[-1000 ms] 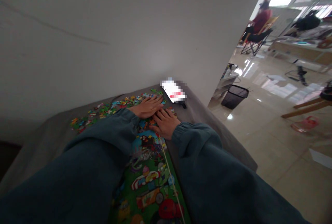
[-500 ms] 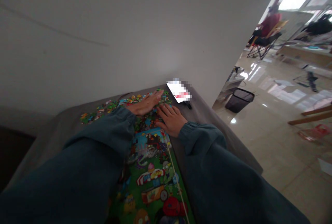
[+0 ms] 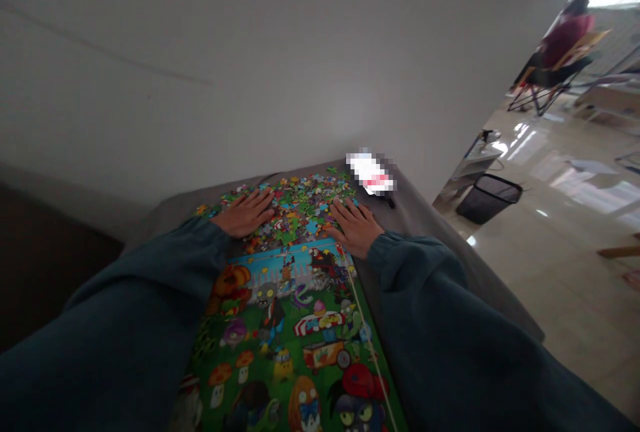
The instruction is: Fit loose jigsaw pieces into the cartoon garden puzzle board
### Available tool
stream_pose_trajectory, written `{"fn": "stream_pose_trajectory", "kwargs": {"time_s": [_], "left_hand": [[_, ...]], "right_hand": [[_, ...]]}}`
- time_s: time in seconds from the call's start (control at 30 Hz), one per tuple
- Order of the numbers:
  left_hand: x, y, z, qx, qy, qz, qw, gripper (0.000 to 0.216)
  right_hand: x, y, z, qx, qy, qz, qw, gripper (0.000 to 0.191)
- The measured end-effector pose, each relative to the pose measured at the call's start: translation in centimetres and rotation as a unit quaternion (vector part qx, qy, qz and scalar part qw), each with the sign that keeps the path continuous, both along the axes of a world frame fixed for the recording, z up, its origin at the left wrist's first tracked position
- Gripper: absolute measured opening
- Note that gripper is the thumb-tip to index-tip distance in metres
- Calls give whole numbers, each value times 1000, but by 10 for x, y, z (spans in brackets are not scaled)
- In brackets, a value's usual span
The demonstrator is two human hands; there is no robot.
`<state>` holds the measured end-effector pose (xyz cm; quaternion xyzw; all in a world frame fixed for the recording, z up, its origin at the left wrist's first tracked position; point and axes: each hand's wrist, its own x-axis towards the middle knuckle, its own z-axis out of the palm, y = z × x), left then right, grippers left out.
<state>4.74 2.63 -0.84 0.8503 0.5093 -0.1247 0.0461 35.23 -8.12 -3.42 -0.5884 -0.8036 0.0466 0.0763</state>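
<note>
A spread of loose jigsaw puzzle pieces lies on the grey-covered table. My left hand rests flat on the left part of the pieces, fingers stretched out. At the right edge of the spread, my right hand lies palm down with its fingers apart. Neither hand grips anything; what lies under the palms is hidden. Nearer to me is a colourful cartoon picture board, its far edge just in front of the pieces. My left sleeve covers part of its left side.
A phone with a bright screen lies at the table's back right, close to the pale wall. On the shiny floor to the right stands a black bin. Further off, a person in a red top sits on a folding chair.
My left hand has moved left, away from my right hand, uncovering the middle of the pieces. The view has shifted, and more of the picture board shows.
</note>
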Motion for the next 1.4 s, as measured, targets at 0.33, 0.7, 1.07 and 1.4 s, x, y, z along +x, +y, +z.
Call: {"fn": "stream_pose_trajectory", "kwargs": {"time_s": [0.33,0.7,1.07,1.4], "left_hand": [[86,-4,10,32,-46,-63,996,73],[84,-2,-10,52,-56,-47,996,70],[59,-8,15,13,-33,-48,998,73],[-32,-73,25,-18,-55,14,998,84]], "right_hand": [[-1,5,-2,19,-11,99,995,60],[1,3,-4,18,-13,45,999,67],[-3,1,6,11,4,156,988,59],[-14,-5,8,21,7,229,973,65]]}}
